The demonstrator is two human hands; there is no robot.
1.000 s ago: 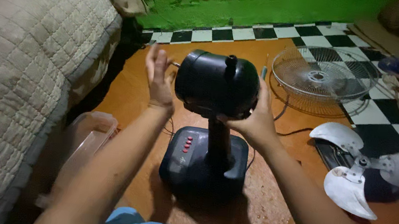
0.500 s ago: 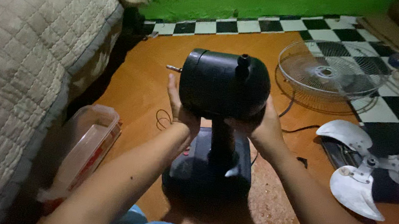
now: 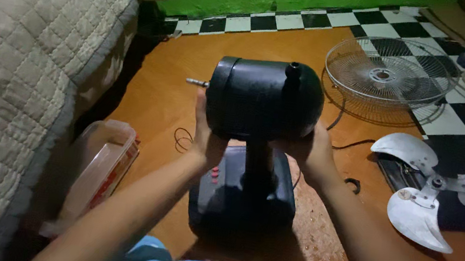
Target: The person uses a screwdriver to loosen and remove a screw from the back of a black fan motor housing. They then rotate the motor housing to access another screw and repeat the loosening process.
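The black motor housing [image 3: 264, 98] of a stripped-down fan is cupped from both sides, so that the head is steadied on its neck. The left hand [image 3: 207, 136] is pressed, fingers spread, against the housing's lower left edge, just below the bare metal shaft [image 3: 197, 82] that juts out to the housing's left. The right hand [image 3: 311, 151] is laid against the housing's lower right, its fingers mostly hidden behind it. Directly beneath the housing, the black base [image 3: 243, 202] with its row of red buttons is stood on the orange floor [image 3: 174, 68]. The wire guard [image 3: 385, 76] is laid flat beyond and right of the housing, and the white blade [image 3: 421, 187] lies to its right, both apparently set aside. A clear plastic tub [image 3: 100, 166] sits left of the housing, beside the quilted bed [image 3: 12, 57].
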